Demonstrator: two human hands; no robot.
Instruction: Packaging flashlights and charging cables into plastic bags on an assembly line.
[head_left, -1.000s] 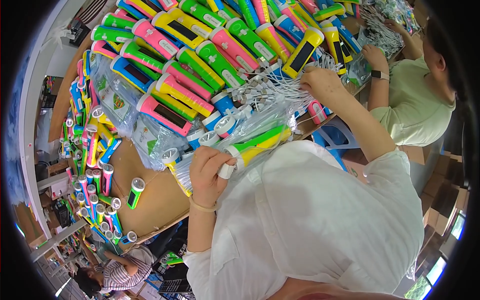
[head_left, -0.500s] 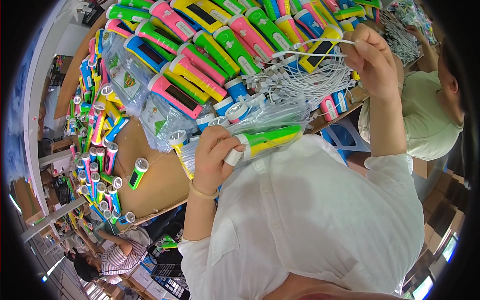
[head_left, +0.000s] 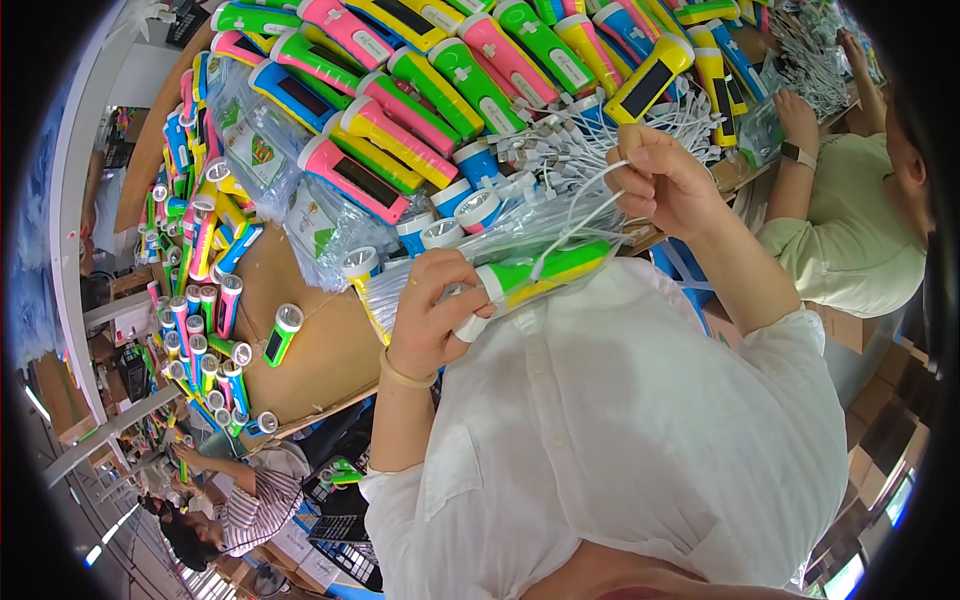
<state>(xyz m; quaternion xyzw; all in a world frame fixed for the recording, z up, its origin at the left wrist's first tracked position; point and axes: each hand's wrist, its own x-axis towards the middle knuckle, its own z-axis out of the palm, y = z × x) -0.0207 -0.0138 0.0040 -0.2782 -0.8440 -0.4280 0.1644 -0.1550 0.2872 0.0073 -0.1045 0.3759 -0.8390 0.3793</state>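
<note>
My left hand point(head_left: 428, 312) is wrapped round the white head end of a green and yellow flashlight point(head_left: 530, 275), which lies tilted inside a clear plastic bag close to my chest. Pinched in the fingers of my right hand point(head_left: 662, 182) is a white cable point(head_left: 578, 212). It hangs in a loop, and one connector end lies over the bagged flashlight; whether that end is inside the bag I cannot tell. Beneath the flashlight spreads a stack of clear plastic bags point(head_left: 410, 270). A pile of white cables point(head_left: 560, 145) lies just beyond my right hand.
Colourful flashlights point(head_left: 480, 95) are heaped along the far side of the table point(head_left: 310, 360), with more standing at the left. Printed clear bags point(head_left: 255, 150) lie between them. One co-worker point(head_left: 850, 220) sits at the right, another point(head_left: 250, 495) at the lower left.
My right hand has come down and left with the cable, bringing its end from the cable pile to the bagged flashlight. The left hand keeps its hold. The right co-worker's watch-wearing arm now shows.
</note>
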